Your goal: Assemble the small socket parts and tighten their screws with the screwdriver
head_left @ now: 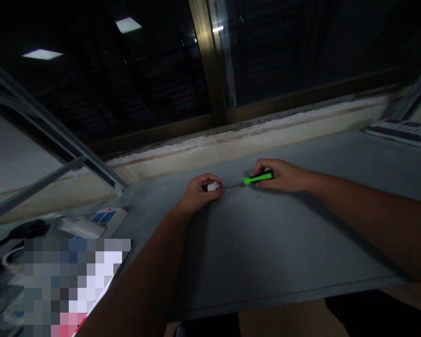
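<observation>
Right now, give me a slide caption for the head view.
Right hand grips a green-and-black screwdriver, its shaft pointing at a small white part held in the left hand at a grey table.

Dark glass window [133,79], pale concrete sill [252,126], grey tabletop [301,243]

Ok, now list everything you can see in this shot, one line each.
screwdriver: one, green and black, in right hand
small white part: one, white, in left hand
tiny metal bit: one, silvery, on tabletop
tabletop: one, grey, under the hands
blue-switched power strip: one, white and blue, far left
second power strip: one, white and dark, far right
window: one, dark glass, beyond tabletop
left hand: one, closed around the white part
right hand: one, gripping the handle
</observation>
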### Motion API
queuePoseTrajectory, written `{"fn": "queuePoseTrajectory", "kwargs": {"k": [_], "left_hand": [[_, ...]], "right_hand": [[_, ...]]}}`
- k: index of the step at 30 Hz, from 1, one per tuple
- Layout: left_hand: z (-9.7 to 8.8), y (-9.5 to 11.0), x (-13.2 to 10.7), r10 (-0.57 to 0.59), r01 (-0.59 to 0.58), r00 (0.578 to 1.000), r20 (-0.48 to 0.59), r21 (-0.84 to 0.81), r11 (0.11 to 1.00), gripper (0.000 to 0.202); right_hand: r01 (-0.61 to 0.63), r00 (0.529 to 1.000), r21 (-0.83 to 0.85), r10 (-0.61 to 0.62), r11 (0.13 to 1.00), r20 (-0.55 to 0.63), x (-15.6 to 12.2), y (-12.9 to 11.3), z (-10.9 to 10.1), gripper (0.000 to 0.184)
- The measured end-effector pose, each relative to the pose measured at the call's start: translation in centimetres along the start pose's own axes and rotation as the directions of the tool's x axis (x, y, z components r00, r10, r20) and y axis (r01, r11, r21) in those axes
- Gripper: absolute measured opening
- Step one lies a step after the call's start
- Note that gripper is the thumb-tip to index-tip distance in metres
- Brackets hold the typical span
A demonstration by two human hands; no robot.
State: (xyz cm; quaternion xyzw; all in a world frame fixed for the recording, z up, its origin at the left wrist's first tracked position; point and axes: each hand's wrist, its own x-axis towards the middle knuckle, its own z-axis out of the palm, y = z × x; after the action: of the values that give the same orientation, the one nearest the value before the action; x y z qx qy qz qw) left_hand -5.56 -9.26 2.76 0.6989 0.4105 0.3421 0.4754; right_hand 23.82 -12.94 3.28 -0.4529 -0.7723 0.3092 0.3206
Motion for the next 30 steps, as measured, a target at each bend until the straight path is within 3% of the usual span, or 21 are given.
{"fn": "queuePoseTrajectory", "kwargs": {"k": [5,9,13,16,19,22,25,30], "left_hand": [[0.1,0.0,0.0,-0.002,0.002,1.000,0.003,-0.006,1.000,0.040],[0.2,-0.2,0.1,-0.017,0.014,1.000,-0.024,-0.097,0.995,0.041],[0.1,-0.3,0.2,-0.025,0.016,0.998,-0.057,-0.161,0.987,0.042],[0.1,-0.3,0.2,-0.003,0.000,0.999,-0.034,-0.116,0.993,0.040],[0.2,-0.1,0.1,0.011,-0.012,1.000,-0.014,-0.050,0.999,0.039],[0.2,0.0,0.1,0.010,-0.010,1.000,-0.026,-0.022,1.000,0.037],[0.2,0.0,0.1,0.007,-0.009,0.999,-0.046,-0.041,0.999,0.038],[0.3,0.2,0.1,-0.007,0.005,0.999,-0.041,-0.037,0.999,0.039]], "right_hand": [[-0.191,0.981,0.112,0.185,0.975,0.066,0.5,0.0,0.1,0.047],[-0.146,0.989,0.233,0.146,0.961,0.016,0.1,-0.2,0.2,0.041],[-0.242,0.970,0.444,0.226,0.863,0.089,-0.1,-0.4,-0.1,0.040],[-0.347,0.937,0.380,0.331,0.857,0.109,0.1,-0.4,-0.2,0.031],[-0.430,0.903,0.292,0.411,0.854,0.126,0.2,-0.5,0.0,0.039],[-0.359,0.932,0.375,0.347,0.855,0.101,0.1,-0.5,0.2,0.028],[-0.242,0.967,0.474,0.252,0.846,0.044,0.1,-0.5,0.2,0.040],[-0.394,0.913,0.441,0.400,0.807,0.085,0.2,-1.0,0.0,0.020]]}}
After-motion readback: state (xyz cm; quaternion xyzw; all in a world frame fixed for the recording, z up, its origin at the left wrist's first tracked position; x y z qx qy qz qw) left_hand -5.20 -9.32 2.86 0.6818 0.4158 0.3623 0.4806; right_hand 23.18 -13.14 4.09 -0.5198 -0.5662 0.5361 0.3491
